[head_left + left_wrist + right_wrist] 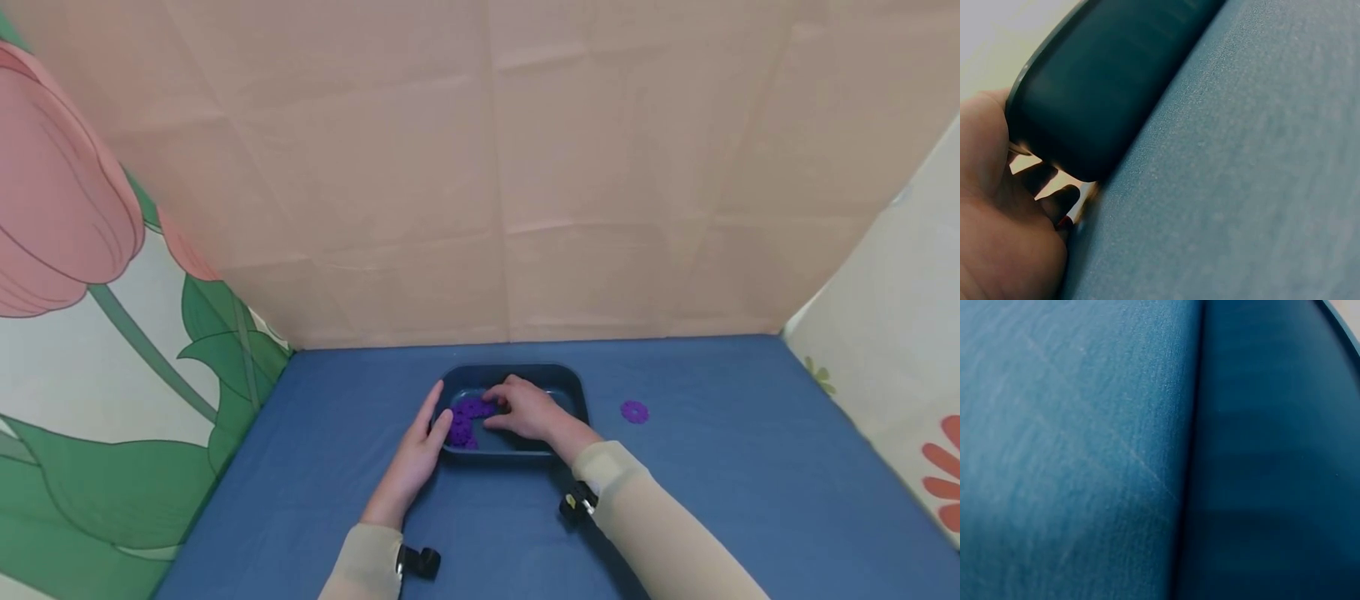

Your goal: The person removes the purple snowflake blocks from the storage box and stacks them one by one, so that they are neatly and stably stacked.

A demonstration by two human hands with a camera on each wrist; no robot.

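Nearest, low in the head view: beige sleeves [363,567] with small black wrist cameras [423,563], over a blue cloth [300,483]. Next, at the near left of a dark blue tray [498,457], the left hand [415,450]: grips the left wall, thumb over the rim, fingers along the outside, straight from above, slightly bent in the left wrist view. Long axis of the tray from left to right, square across the front of both forearms.

Over the near right part of the tray, the right hand [527,410]: fingers bent, thumb and fingertips parted, hollow turned left. Appears to grasp nothing; cannot tell whether a fingertip touches a disc. Does not show in the right wrist view, only cloth and tray wall there.

Inside the tray, at the left end, a small pile of purple scalloped discs [462,430]: just left of the right fingertips, just right of the left thumb. Close to both hands, then, but faced by the parted right fingers. Runs mostly near to far, bending right at the far end, toward the right index finger.

Outside, well apart from the right wall: one lone purple disc [634,412], flat on the cloth, nearer to the right hand.

Farthest, a creased tan backdrop [495,167], with a tulip-print sheet [67,183] to the left.
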